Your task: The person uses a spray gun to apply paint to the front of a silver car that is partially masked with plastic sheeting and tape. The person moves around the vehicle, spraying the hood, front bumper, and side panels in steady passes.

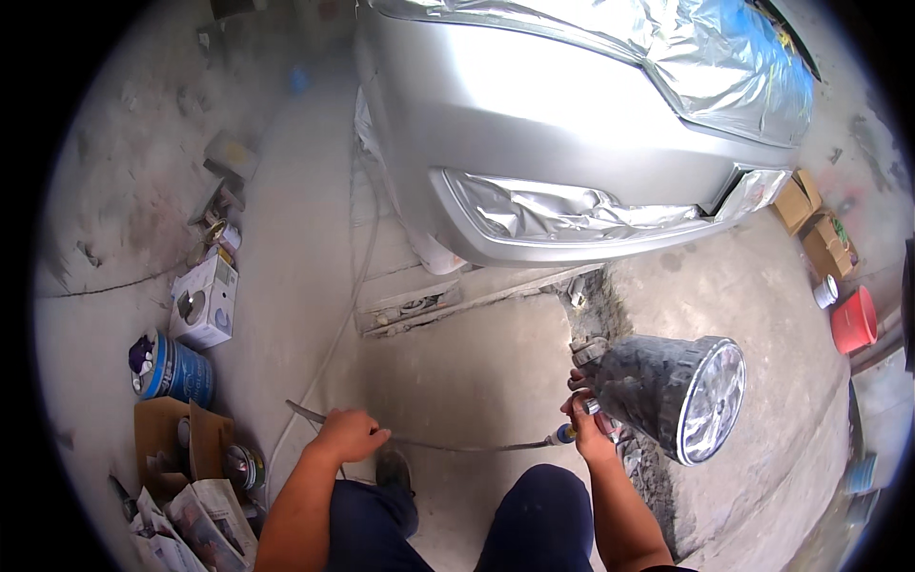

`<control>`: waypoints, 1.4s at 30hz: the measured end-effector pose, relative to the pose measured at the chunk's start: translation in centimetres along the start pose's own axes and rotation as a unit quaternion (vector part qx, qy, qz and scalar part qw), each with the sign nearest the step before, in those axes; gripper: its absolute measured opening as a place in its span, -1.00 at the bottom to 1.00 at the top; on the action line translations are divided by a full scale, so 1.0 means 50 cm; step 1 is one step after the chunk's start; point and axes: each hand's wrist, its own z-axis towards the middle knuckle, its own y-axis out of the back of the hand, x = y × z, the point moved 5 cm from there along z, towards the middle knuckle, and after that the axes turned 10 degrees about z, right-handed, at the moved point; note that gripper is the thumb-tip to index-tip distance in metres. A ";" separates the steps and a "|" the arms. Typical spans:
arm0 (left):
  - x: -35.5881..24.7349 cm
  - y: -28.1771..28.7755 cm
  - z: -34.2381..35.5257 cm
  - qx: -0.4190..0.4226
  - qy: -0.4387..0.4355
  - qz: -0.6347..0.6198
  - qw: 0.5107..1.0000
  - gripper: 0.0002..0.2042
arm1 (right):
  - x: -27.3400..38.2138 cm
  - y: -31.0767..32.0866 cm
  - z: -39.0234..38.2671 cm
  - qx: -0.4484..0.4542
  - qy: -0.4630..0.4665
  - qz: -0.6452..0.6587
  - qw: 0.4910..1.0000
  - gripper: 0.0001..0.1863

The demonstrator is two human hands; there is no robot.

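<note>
My right hand [593,437] is closed round the handle of a spray gun [643,386], right of centre. The gun carries a large dark cup, smeared with paint, with a pale rim and a shiny silver-looking round end. From a blue and yellow fitting below the handle, a dark air hose [467,446] runs left. My left hand [351,436] is closed round that hose, whose upper part sticks out beyond the fist. Ahead of both hands stands a glossy silver car bumper [553,114], apart from the gun. Wrinkled masking film [548,205] covers its lower opening.
On the left are a blue paint bucket [183,372], a white box [205,300] and an open cardboard box [157,419] beside papers [210,520]. A red bucket [853,319] and cartons [827,246] stand at right. A rough floor channel [596,300] runs below the bumper.
</note>
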 end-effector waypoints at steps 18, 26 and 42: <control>0.019 -0.015 0.030 0.086 0.016 -0.024 0.996 -0.60 | -0.077 0.094 0.006 -0.156 -0.007 0.094 0.983 -0.64; 0.023 -0.038 0.047 0.098 0.033 -0.023 0.994 -0.55 | -0.043 0.060 0.020 -0.040 -0.032 0.171 0.984 -0.52; -0.041 -0.014 0.020 0.068 -0.020 -0.092 0.993 -0.65 | 0.012 0.423 0.090 -0.438 0.039 0.197 0.876 -0.62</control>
